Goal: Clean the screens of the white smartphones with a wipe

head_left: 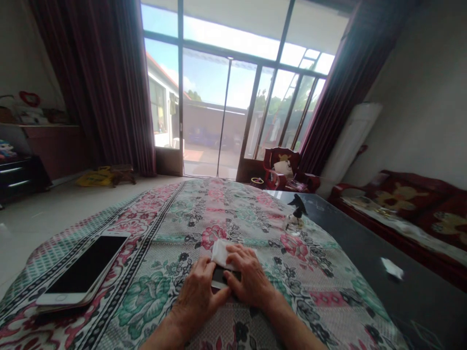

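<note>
A small dark-screened phone (220, 278) with a pale lower edge lies on the flowered tablecloth, between my two hands. My left hand (199, 287) grips its left side, thumb along the near edge. Under the fingers of my right hand (250, 277) a folded white tissue (219, 252) covers the far part of the phone; the right thumb rests on the dark screen. Left of my hands, a white tablet (85, 265) with a black screen and a home button rests on another flat item. A clear spray bottle (294, 223) with a black trigger head stands beyond my right hand.
The tablecloth (146, 287) drapes over the table's edges. On the right, a dark tabletop (368, 253) carries a crumpled white tissue (392, 269). A red sofa (412, 194) and red chair (282, 167) stand farther off. Glass doors (215, 121) are ahead, and a yellow bag (95, 176) lies on the floor.
</note>
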Tool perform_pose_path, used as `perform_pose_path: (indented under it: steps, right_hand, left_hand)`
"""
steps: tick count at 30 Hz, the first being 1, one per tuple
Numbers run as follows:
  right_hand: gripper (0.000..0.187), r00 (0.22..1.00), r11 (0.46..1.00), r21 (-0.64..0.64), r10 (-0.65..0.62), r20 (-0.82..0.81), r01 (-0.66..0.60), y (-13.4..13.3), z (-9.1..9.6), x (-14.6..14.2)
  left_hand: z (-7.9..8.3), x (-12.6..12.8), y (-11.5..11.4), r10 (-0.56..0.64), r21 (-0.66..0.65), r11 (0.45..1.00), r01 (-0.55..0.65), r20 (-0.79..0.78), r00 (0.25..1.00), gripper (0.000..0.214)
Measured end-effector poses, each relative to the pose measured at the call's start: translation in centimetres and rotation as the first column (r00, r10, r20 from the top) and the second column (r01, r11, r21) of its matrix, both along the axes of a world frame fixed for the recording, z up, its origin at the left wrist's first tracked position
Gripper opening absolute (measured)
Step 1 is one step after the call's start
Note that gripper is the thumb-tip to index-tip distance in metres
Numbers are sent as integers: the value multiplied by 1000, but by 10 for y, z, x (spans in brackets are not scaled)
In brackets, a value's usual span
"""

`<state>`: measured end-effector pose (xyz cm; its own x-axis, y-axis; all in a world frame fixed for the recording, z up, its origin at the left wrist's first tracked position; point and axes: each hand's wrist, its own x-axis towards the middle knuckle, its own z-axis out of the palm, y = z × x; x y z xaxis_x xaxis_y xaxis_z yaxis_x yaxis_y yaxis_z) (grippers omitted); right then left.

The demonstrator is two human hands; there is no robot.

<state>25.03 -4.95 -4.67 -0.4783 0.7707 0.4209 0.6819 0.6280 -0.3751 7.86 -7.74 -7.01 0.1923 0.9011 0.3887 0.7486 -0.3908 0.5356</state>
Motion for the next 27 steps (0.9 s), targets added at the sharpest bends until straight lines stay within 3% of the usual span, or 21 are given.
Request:
perform_pose_path:
  steps: [3, 8, 15, 21, 27]
  right_hand:
    - [16, 1000, 1000, -5, -13, -7, 13, 0, 1, 1]
    - [38, 997, 999, 11, -46, 69, 46, -1, 8, 0]
    - [17, 993, 995, -36, 97, 71, -94, 12, 10, -6]
    - [31, 995, 995, -5, 104, 13, -104, 14, 0, -7]
    - [26, 992, 993, 26, 114, 45, -115, 25, -3, -6]
  left_hand:
    - [3, 0, -3, -32, -22, 999, 32, -7, 999, 25]
    - [9, 3, -7, -36, -52, 998, 34, -25, 999, 17]
    - [10, 4, -7, -42, -38, 998, 41, -15, 999, 14]
    - [6, 5, -6, -38, -21, 999, 37, -55, 998, 15]
    - [7, 6, -4, -25, -44, 999, 22, -57, 998, 16]
